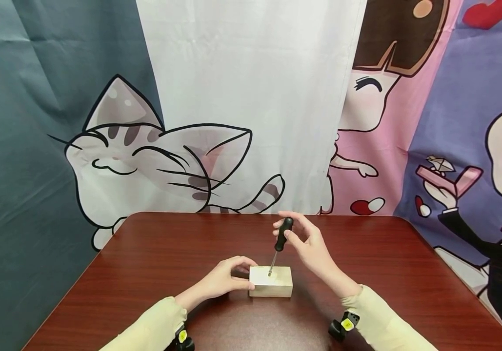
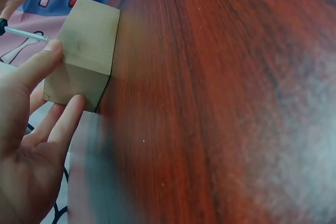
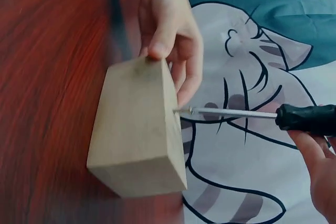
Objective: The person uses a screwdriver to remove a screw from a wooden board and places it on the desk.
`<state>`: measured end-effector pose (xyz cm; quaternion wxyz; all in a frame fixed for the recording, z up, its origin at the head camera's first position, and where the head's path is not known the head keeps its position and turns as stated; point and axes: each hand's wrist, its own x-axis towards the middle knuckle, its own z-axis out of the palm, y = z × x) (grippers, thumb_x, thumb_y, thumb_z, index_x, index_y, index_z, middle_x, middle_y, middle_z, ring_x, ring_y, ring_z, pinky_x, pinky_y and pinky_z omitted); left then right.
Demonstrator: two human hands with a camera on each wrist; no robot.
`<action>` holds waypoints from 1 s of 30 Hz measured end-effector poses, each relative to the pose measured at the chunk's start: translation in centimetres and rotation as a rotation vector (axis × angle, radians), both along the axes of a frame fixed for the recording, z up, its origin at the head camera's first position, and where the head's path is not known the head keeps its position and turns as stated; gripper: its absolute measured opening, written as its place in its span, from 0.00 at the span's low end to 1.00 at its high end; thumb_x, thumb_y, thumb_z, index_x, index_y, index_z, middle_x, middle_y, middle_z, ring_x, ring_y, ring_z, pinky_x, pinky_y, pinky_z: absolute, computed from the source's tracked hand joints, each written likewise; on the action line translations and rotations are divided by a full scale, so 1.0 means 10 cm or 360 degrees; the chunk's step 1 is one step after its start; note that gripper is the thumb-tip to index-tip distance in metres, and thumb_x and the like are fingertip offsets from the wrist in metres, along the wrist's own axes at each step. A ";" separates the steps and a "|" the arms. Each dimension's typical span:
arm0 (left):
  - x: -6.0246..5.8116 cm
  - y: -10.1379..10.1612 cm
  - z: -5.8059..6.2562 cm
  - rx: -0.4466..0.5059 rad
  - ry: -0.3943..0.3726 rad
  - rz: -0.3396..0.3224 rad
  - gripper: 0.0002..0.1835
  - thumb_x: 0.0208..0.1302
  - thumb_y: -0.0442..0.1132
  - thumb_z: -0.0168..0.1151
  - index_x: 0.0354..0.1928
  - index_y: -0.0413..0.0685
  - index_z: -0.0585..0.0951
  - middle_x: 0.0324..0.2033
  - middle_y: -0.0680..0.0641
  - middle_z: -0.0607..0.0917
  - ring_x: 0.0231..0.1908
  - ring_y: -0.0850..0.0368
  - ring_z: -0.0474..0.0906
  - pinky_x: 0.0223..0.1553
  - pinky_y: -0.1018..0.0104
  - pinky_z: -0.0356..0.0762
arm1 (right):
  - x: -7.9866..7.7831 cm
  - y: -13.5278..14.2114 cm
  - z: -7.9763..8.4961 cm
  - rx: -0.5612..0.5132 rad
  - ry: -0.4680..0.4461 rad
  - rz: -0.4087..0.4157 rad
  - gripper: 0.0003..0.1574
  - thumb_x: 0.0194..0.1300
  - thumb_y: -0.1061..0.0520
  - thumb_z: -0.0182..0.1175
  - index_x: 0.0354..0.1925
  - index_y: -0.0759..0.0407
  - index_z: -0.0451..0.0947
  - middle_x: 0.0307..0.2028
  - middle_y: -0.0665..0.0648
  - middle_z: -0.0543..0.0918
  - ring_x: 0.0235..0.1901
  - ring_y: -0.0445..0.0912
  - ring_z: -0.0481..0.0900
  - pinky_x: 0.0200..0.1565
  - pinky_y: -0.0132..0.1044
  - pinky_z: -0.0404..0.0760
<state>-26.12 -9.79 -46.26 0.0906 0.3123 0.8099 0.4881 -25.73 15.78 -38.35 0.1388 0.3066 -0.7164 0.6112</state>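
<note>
On the table stands a pale wooden block (image 1: 271, 291), its left end gripped by my left hand (image 1: 223, 279) with the thumb at the near corner and fingers behind. A black-handled screwdriver (image 1: 282, 237) leans slightly right over the block's top, and my right hand (image 1: 310, 245) holds its handle between thumb and fingers. In the right wrist view, the metal shaft (image 3: 236, 113) meets a small screw (image 3: 185, 110) standing in the block's top face. The left wrist view shows my left thumb (image 2: 50, 51) close to the screwdriver's tip.
The dark red wooden table (image 1: 180, 243) has rounded far corners. Behind its far edge hangs a cartoon-printed cloth (image 1: 251, 63). Black straps with devices sit on both sleeves (image 1: 343, 326).
</note>
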 end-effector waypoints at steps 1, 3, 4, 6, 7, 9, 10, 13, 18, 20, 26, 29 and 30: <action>0.00 0.00 0.00 0.0003 0.0000 0.0007 0.24 0.55 0.42 0.75 0.54 0.52 0.80 0.50 0.46 0.83 0.50 0.57 0.82 0.45 0.74 0.83 | 0.00 0.00 -0.01 -0.0001 0.0009 0.0014 0.25 0.72 0.66 0.55 0.65 0.57 0.68 0.47 0.56 0.85 0.45 0.48 0.87 0.44 0.39 0.88; 0.02 0.00 0.00 0.0010 -0.0001 0.0023 0.24 0.55 0.42 0.76 0.54 0.53 0.80 0.50 0.47 0.82 0.49 0.58 0.83 0.45 0.75 0.83 | 0.00 -0.01 -0.03 -0.0015 0.0014 -0.0002 0.24 0.72 0.66 0.54 0.64 0.58 0.67 0.47 0.56 0.85 0.45 0.48 0.87 0.44 0.36 0.87; 0.02 0.00 0.00 0.0016 0.0000 0.0031 0.24 0.54 0.42 0.76 0.54 0.53 0.80 0.49 0.47 0.82 0.48 0.58 0.83 0.44 0.75 0.83 | 0.00 -0.02 -0.03 -0.0027 0.0005 -0.0026 0.24 0.71 0.66 0.55 0.63 0.58 0.67 0.48 0.56 0.84 0.46 0.47 0.87 0.45 0.35 0.87; 0.04 0.00 -0.01 0.0035 0.0000 0.0041 0.25 0.54 0.42 0.76 0.55 0.52 0.80 0.49 0.46 0.82 0.48 0.56 0.84 0.44 0.75 0.84 | 0.01 -0.04 -0.04 -0.0023 -0.0017 -0.0132 0.24 0.69 0.64 0.59 0.61 0.57 0.68 0.48 0.55 0.83 0.45 0.43 0.86 0.43 0.32 0.86; 0.04 0.00 -0.01 0.0051 -0.0008 0.0044 0.25 0.54 0.41 0.76 0.55 0.51 0.79 0.49 0.45 0.83 0.48 0.55 0.84 0.44 0.74 0.84 | 0.02 -0.05 -0.04 -0.0017 -0.0030 -0.0197 0.24 0.67 0.63 0.62 0.60 0.56 0.70 0.48 0.55 0.83 0.45 0.41 0.84 0.41 0.32 0.86; 0.06 0.00 -0.01 0.0089 -0.0044 0.0052 0.25 0.55 0.40 0.76 0.55 0.50 0.79 0.50 0.44 0.83 0.48 0.53 0.84 0.44 0.73 0.84 | 0.03 -0.07 -0.04 0.0014 -0.0065 -0.0333 0.26 0.64 0.61 0.67 0.58 0.53 0.72 0.47 0.54 0.81 0.43 0.39 0.82 0.38 0.31 0.86; 0.06 -0.01 -0.01 0.0106 -0.0062 0.0055 0.25 0.55 0.40 0.75 0.55 0.50 0.79 0.50 0.44 0.84 0.48 0.52 0.85 0.44 0.72 0.84 | 0.04 -0.08 -0.03 0.0030 -0.0087 -0.0386 0.27 0.62 0.61 0.68 0.58 0.51 0.73 0.46 0.54 0.81 0.42 0.39 0.81 0.35 0.31 0.85; 0.07 -0.02 0.00 0.0129 -0.0084 0.0060 0.24 0.55 0.40 0.75 0.54 0.51 0.79 0.50 0.45 0.85 0.49 0.50 0.85 0.46 0.68 0.85 | 0.05 -0.09 0.01 0.0050 -0.0139 -0.0460 0.28 0.59 0.62 0.70 0.56 0.49 0.76 0.42 0.57 0.82 0.38 0.43 0.82 0.32 0.33 0.84; 0.06 -0.04 0.01 0.0109 -0.0029 0.0061 0.24 0.55 0.41 0.75 0.54 0.52 0.80 0.50 0.46 0.87 0.48 0.50 0.86 0.50 0.59 0.85 | 0.06 -0.08 0.07 -0.0003 -0.0171 -0.0359 0.25 0.60 0.65 0.68 0.55 0.55 0.77 0.34 0.63 0.83 0.30 0.48 0.85 0.35 0.36 0.87; 0.05 -0.04 0.01 0.0109 -0.0030 0.0055 0.24 0.55 0.41 0.75 0.54 0.52 0.80 0.49 0.46 0.87 0.48 0.50 0.86 0.51 0.57 0.84 | 0.06 -0.06 0.08 -0.0024 -0.0169 -0.0309 0.24 0.61 0.64 0.68 0.56 0.55 0.77 0.34 0.63 0.83 0.30 0.46 0.85 0.37 0.37 0.88; 0.04 -0.04 0.01 0.0099 -0.0032 0.0047 0.24 0.54 0.41 0.75 0.53 0.51 0.81 0.48 0.46 0.87 0.47 0.50 0.86 0.50 0.57 0.85 | 0.03 -0.03 0.02 -0.0005 -0.0038 -0.0088 0.26 0.69 0.65 0.59 0.64 0.56 0.70 0.45 0.60 0.84 0.43 0.42 0.86 0.43 0.38 0.88; 0.03 -0.04 0.01 0.0091 -0.0035 0.0050 0.23 0.54 0.41 0.75 0.53 0.51 0.81 0.49 0.45 0.87 0.47 0.50 0.86 0.50 0.56 0.85 | 0.02 -0.04 -0.01 -0.0029 -0.0002 -0.0012 0.25 0.72 0.67 0.53 0.65 0.59 0.66 0.50 0.58 0.83 0.48 0.41 0.86 0.45 0.36 0.87; 0.03 -0.04 0.00 0.0088 -0.0034 0.0049 0.23 0.54 0.41 0.75 0.53 0.51 0.81 0.49 0.45 0.87 0.47 0.50 0.86 0.50 0.56 0.85 | 0.02 -0.04 -0.02 -0.0042 -0.0002 -0.0026 0.25 0.71 0.67 0.54 0.64 0.60 0.66 0.50 0.56 0.82 0.48 0.41 0.85 0.46 0.35 0.87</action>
